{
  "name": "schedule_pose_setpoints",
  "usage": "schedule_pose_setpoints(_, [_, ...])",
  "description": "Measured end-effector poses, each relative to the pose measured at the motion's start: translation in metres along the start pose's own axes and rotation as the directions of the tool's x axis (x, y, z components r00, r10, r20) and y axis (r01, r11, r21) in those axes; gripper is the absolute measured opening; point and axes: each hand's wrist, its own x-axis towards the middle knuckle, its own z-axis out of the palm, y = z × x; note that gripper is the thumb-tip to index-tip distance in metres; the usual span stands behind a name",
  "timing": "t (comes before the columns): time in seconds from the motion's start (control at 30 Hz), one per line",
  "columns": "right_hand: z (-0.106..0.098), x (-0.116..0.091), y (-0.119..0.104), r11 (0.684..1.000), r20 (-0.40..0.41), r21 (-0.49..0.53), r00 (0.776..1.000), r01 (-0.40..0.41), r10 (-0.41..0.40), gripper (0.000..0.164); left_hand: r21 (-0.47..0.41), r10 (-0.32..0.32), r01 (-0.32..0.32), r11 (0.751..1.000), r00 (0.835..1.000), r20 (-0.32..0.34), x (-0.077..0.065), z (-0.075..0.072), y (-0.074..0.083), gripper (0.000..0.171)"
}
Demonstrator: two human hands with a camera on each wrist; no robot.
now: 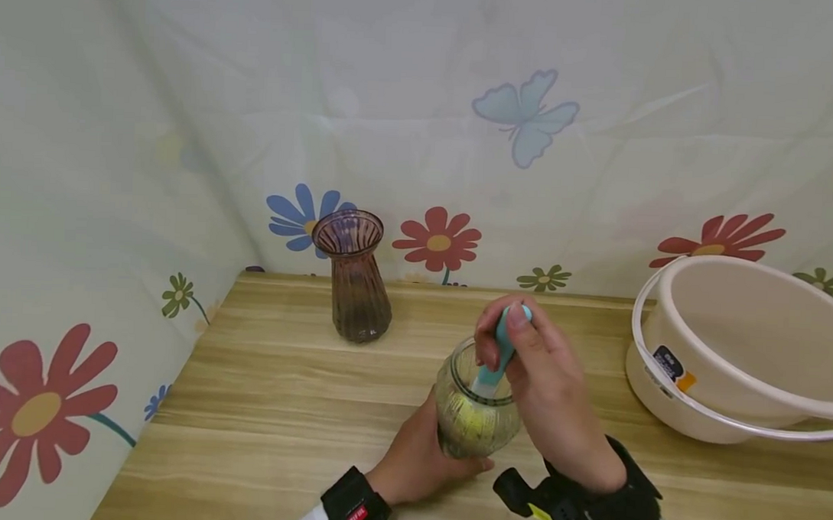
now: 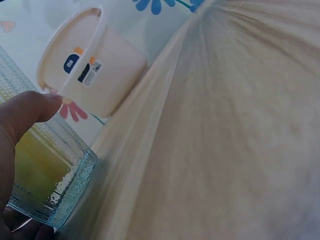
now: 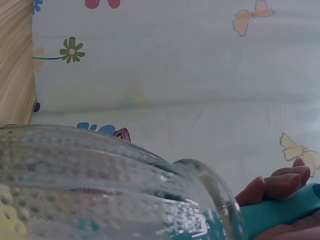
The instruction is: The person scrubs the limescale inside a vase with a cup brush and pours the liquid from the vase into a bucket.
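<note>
My left hand (image 1: 416, 459) grips the lower part of a clear glass vase (image 1: 452, 433), tilted a little above or on the table; contact is unclear in the head view. In my right hand (image 1: 550, 379) is the teal handle of a sponge brush (image 1: 501, 347), which runs down through the vase's mouth. Its yellow head shows blurred through the glass. The left wrist view shows my thumb (image 2: 30, 112) along the vase's side and the thick glass base (image 2: 82, 182). Curled fingers (image 3: 285, 185) hold the teal handle (image 3: 280, 215) in the right wrist view.
A purple ribbed glass vase (image 1: 362, 296) stands upright at the back of the wooden table (image 1: 266, 415), left of my hands. To the right stands a beige bucket (image 1: 715, 377) with its handle lowered. Flower-printed cloth (image 1: 395, 83) hangs behind and at left.
</note>
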Motion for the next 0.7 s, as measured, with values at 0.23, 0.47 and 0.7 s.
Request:
schedule_pose_setpoints(0.23, [-0.002,-0.002,-0.004,0.986,-0.052,0.109,0.991,0.125,-0.12,0.031,-0.006,0.0,0.0,1.0,1.0,-0.002,0.0,0.001,0.001,0.104])
schedule_pose_setpoints(0.47, [-0.008,-0.004,-0.006,0.91,-0.09,0.287,0.955,0.298,-0.284,0.037,0.024,0.002,-0.002,1.0,1.0,-0.015,-0.001,0.001,0.001,0.109])
schedule_pose_setpoints(0.7, [-0.016,-0.009,-0.004,0.814,-0.147,0.4,0.906,0.421,-0.396,0.041,0.003,0.002,-0.002,1.0,1.0,0.008,-0.001,0.001,0.002,0.11])
